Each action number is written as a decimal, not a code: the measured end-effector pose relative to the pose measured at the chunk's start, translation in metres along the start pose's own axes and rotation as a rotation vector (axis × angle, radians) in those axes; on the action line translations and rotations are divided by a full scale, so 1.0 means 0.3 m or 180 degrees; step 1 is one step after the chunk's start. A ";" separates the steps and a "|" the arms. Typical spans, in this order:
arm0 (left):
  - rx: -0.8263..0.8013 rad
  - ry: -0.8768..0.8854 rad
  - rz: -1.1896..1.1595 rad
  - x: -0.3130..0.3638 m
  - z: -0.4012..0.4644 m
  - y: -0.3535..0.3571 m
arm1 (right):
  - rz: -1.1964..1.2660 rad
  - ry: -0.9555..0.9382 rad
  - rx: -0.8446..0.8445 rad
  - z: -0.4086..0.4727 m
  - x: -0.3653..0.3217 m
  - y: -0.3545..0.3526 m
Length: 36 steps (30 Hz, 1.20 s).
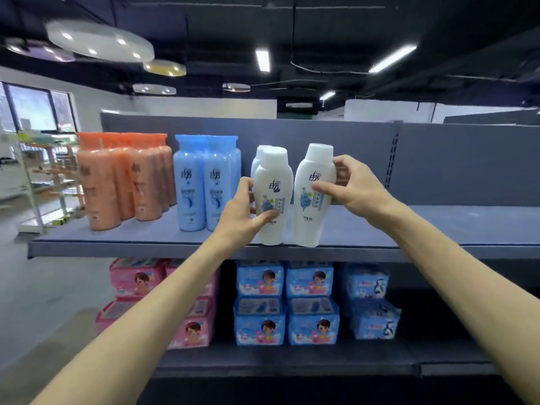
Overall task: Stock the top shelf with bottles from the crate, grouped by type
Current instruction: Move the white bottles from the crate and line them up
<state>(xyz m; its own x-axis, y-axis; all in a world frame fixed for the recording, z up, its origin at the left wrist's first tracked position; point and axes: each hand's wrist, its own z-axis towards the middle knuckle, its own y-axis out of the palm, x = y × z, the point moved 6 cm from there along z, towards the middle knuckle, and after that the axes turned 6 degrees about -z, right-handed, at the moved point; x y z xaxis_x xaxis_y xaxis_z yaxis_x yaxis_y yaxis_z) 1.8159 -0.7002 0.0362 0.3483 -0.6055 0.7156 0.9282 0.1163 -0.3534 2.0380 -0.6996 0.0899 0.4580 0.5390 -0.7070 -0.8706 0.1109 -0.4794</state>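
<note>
Here, white bottles (pixel 314 197) gripped, label script seemingly Chinese

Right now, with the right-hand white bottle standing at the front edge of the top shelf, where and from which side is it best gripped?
Grip the right white bottle around its upper body, just below the cap, coming from its right side. It stands upright, the other white bottle crowds its left, and the shelf to its right is bare. The right hand already holds it that way, thumb across the front.

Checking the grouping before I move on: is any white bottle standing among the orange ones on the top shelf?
No. The white bottles stand right of the blue bottles, apart from the orange bottles at the top shelf's left end.
</note>
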 end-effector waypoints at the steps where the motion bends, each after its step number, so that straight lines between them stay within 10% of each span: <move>1: 0.0043 -0.0048 0.0048 -0.014 0.018 -0.003 | -0.0038 0.0019 -0.0004 0.018 0.009 0.005; 36: 0.0434 -0.0330 0.0809 -0.230 0.247 -0.006 | -0.0365 0.0378 -0.0581 0.117 0.251 0.105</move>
<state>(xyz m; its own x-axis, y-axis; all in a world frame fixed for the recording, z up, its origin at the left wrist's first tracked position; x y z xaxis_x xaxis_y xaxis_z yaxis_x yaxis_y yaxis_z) 1.7999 -0.6003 0.0321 0.5766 -0.4608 0.6747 0.8162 0.3626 -0.4499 2.0387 -0.6261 0.0397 0.5792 0.4283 -0.6935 -0.7697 0.0073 -0.6384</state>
